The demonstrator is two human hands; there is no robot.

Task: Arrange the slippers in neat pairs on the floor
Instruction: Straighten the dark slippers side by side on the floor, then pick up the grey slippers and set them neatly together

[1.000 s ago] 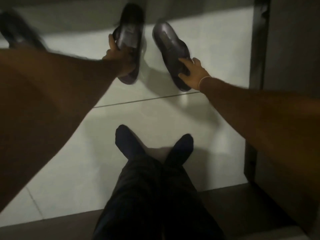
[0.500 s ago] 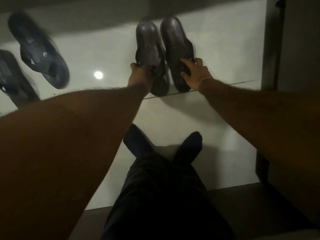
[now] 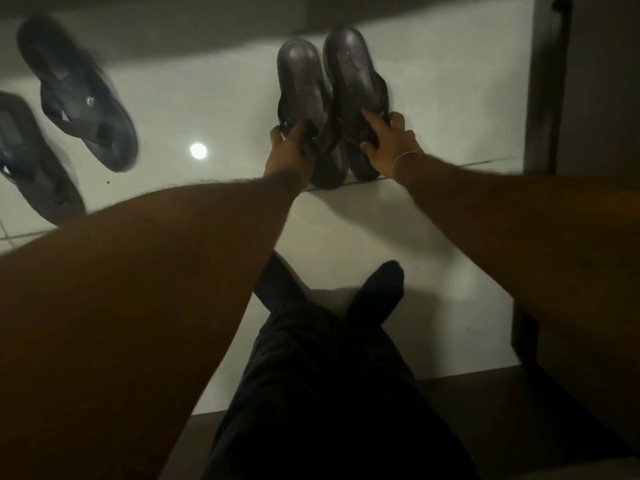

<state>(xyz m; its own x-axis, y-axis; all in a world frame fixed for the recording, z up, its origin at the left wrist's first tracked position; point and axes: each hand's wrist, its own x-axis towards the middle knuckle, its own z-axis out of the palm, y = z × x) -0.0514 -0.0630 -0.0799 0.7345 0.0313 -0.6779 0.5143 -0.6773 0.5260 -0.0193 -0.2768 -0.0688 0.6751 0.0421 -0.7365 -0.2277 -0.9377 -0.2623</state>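
Two dark glossy slippers stand side by side on the pale tiled floor (image 3: 214, 98), heels pointing away from me. My left hand (image 3: 289, 152) grips the strap of the left dark slipper (image 3: 299, 76). My right hand (image 3: 388, 140) rests on the strap of the right dark slipper (image 3: 349, 67), fingers curled over it. The two slippers touch along their inner sides. Two blue-grey flip-flops lie at the far left: one (image 3: 78, 95) angled on the floor, the other (image 3: 31, 161) cut off by the frame edge.
My legs in dark trousers (image 3: 318, 386) and dark socks (image 3: 381, 289) stretch over the tiles below the hands. A dark door frame (image 3: 547, 81) runs down the right side. A lamp reflection (image 3: 198, 151) shines on the floor. A wall base crosses the top.
The left slipper, held apart from the right one a second ago, has been brought against it; both now sit parallel. The view has shifted, bringing the flip-flops into sight.
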